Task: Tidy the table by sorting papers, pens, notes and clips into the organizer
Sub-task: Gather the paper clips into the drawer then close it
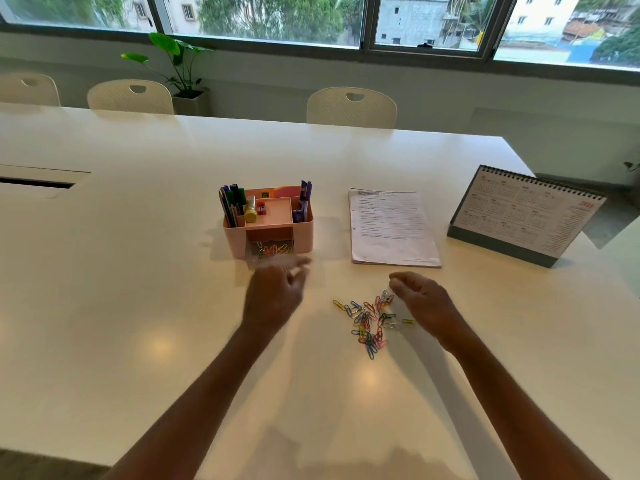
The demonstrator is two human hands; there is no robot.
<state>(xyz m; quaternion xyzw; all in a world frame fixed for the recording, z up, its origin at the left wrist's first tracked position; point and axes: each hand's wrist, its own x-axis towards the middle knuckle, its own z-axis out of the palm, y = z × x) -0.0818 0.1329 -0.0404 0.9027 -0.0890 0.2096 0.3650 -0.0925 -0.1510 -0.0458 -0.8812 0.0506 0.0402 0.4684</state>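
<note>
- Most of the sorting looks done. The pink organizer (305,237) stands mid-counter (138,271) with dark pens (231,202) upright in its left slot and purple pens (305,197) in its right one. There's a yellow tube (250,212) and a small orange sharpener (261,208) between them, and pink notes (288,191) at the back.
- A few coloured clips (275,250) already sit in the clear front drawer, which is pulled out.
- What's left, I'd say, is the loose clip pile (370,322) scattered on the counter nearer the person, to the right of the organizer and apart from it.
- The papers (391,230) lie in a squared stack right of the organizer, not in it. Whether they are meant to go inside I can't judge.
- The left hand (277,289) is just in front of the drawer and blurred. Its fingers reach loosely toward the drawer, and I can't tell if they hold a clip.
- The right hand (424,299) is at the pile's far right edge with its fingers curled in toward the thumb. I can't make out whether a clip is pinched there.
- Writing: the top sheet has a heading and printed lines, too small to read. The desk calendar (526,216) shows month grids and a red figure in its top corner, also illegible. I see no brand names.
</note>
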